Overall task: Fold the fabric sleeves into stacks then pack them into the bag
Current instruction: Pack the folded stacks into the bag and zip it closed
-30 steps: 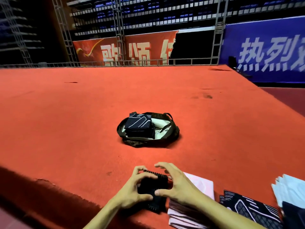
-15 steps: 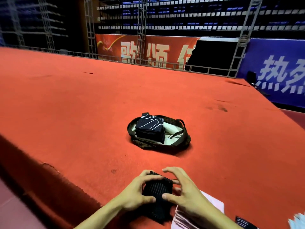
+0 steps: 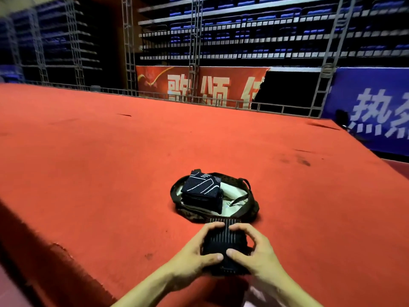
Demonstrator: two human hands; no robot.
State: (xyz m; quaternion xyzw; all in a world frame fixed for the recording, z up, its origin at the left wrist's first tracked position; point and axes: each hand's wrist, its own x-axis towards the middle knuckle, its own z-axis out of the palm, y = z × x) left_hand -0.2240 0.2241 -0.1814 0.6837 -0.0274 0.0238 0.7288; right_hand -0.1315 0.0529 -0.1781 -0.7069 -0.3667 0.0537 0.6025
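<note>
A folded stack of black sleeves with thin pale stripes (image 3: 223, 240) is held above the red carpet just in front of the bag. My left hand (image 3: 194, 255) grips its left side, thumb on top. My right hand (image 3: 256, 251) grips its right side the same way. The dark bag (image 3: 252, 207) lies open on the carpet with a pale lining. Inside its left half sits another folded stack of black sleeves with white lines (image 3: 201, 189).
The red carpeted platform (image 3: 110, 162) drops off at a frayed edge at the lower left. A pale fabric piece (image 3: 254, 293) shows under my right forearm. A metal railing (image 3: 221, 100), banners and stands lie far behind.
Both hands have lifted the striped stack off the pile near me and carried it forward toward the bag. The view has tilted up and the other piles have left the frame.
</note>
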